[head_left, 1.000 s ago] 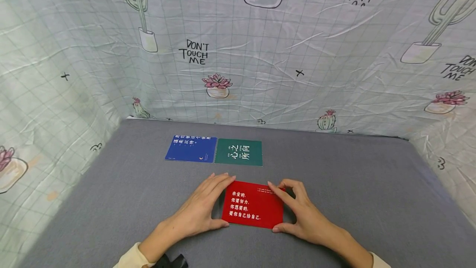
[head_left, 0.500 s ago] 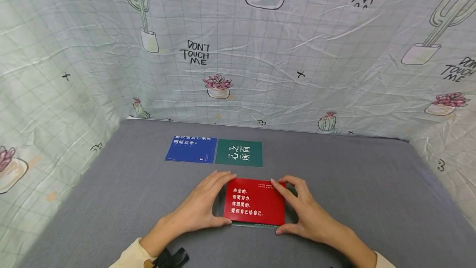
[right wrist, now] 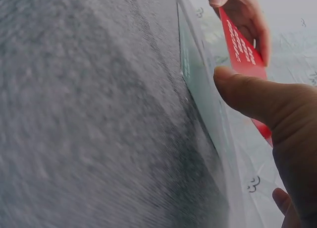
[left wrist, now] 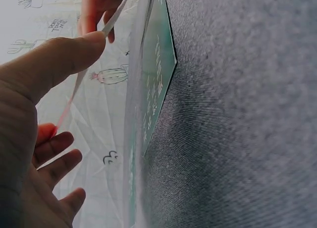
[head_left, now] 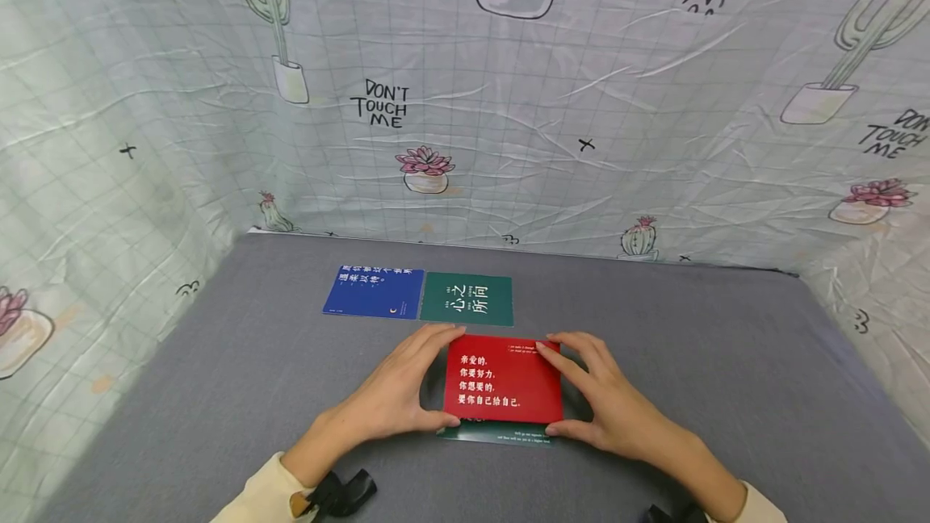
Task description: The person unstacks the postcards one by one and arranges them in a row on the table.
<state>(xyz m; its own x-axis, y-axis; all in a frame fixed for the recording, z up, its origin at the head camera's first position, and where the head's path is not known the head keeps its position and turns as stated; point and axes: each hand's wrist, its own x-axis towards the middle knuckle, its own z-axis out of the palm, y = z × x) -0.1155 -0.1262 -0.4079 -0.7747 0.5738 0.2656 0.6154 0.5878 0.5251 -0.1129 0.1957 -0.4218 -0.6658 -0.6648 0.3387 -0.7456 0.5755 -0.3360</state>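
Both hands hold a red card (head_left: 503,406) printed with white Chinese text, raised off the table. My left hand (head_left: 395,386) pinches its left side, thumb at the near corner and fingertips at the far one. On the right side, my right hand (head_left: 613,398) grips likewise, one finger lying over the top face. The wrist views show the red card (right wrist: 242,49) edge-on with a gap below it. Beneath lies a dark green card (head_left: 501,433) on the table, mostly hidden by the red one in the head view; its glossy face (left wrist: 161,54) shows in the left wrist view.
Farther back, a blue card (head_left: 374,297) and a green card (head_left: 468,309) lie side by side on the grey table (head_left: 676,329). A printed cloth (head_left: 479,144) with cacti hangs behind and around the sides. Black camera straps (head_left: 341,495) sit at the wrists.
Both hands have lifted the red card up and slightly rightward in the head view, uncovering the near strip of the dark green card under it. The two far cards have not moved.
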